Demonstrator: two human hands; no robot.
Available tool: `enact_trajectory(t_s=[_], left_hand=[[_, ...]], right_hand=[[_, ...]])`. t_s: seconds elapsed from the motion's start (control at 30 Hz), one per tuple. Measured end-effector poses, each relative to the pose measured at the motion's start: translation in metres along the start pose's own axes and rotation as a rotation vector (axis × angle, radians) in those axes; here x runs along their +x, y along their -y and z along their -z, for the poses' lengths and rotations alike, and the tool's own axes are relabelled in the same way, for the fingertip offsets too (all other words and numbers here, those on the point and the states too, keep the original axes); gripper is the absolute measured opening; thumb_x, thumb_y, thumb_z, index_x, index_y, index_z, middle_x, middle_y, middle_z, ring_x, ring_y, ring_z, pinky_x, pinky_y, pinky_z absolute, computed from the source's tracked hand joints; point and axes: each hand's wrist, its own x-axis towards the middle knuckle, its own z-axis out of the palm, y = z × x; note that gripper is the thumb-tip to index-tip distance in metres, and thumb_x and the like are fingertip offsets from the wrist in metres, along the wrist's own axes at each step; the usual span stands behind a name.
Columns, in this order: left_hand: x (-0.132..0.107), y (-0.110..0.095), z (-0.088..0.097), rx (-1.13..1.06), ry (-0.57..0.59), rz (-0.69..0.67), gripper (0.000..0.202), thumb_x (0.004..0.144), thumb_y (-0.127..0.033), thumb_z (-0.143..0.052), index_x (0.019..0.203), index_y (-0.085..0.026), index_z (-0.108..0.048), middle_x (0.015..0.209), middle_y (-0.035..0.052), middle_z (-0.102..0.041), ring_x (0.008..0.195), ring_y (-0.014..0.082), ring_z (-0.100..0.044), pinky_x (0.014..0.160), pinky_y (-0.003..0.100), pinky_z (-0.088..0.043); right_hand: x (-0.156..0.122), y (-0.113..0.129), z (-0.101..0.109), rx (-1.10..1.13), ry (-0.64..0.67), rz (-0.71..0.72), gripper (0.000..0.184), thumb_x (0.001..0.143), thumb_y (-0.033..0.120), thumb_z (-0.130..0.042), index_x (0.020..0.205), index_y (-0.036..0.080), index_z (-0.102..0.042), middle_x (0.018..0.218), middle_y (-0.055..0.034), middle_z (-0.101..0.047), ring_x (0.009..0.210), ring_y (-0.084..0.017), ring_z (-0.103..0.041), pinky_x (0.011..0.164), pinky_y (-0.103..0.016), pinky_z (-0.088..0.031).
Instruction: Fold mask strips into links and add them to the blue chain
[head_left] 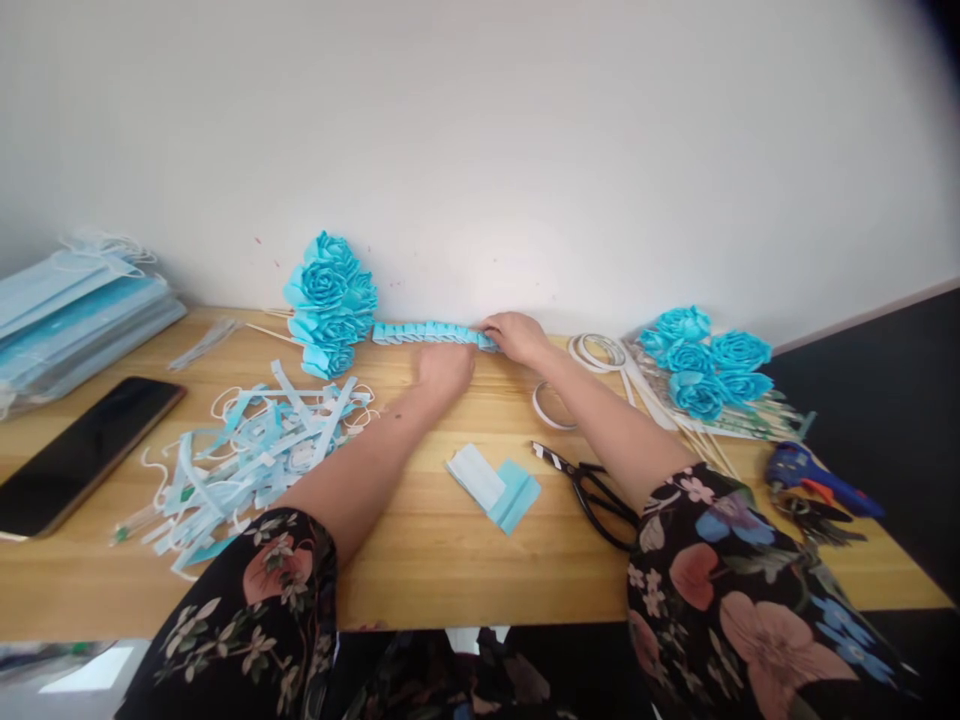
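A long row of folded light-blue fabric pieces [420,332] lies at the back of the wooden table, close to the wall. My right hand [517,338] is closed at the right end of this row, its fingertips pinching a folded blue piece [486,341]. Just in front of the row is my left hand [446,368], knuckles up with the fingers curled in; whatever it holds is hidden. Between my forearms lie a white fabric piece [478,475] and a blue fabric piece [517,492], overlapping. Black-handled scissors [592,490] rest by my right forearm.
Blue fabric roses [330,300] stand left of the row; more roses [694,355] lie right. Cut strips [255,460] are heaped left, near a phone [90,455] and stacked face masks [75,310]. Tape rolls [598,352] and a blue glue gun [817,480] sit right.
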Motion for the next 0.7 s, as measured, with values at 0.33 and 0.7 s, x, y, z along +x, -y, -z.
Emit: enact_trajectory(t_s=[0.33,0.7], left_hand=[[0.000,-0.002,0.005,-0.013,0.032,0.012,0.038,0.097,-0.021,-0.034,0.110,-0.016,-0.070,0.104,0.0168,-0.073,0.099,0.0297,-0.070,0.083,0.039,-0.052],[0.001,-0.002,0.004,-0.007,0.024,0.006,0.037,0.096,-0.019,-0.035,0.109,-0.016,-0.070,0.102,0.0163,-0.074,0.098,0.0307,-0.070,0.081,0.040,-0.053]], right_hand=[[0.007,-0.010,-0.005,0.066,-0.035,0.117,0.019,0.088,0.013,-0.058,0.100,0.020,-0.071,0.104,-0.0056,-0.072,0.096,-0.019,-0.063,0.081,-0.026,-0.042],[0.007,-0.014,-0.006,0.019,-0.053,0.145,0.019,0.090,0.016,-0.053,0.097,0.019,-0.070,0.100,-0.0058,-0.073,0.091,-0.019,-0.064,0.078,-0.026,-0.041]])
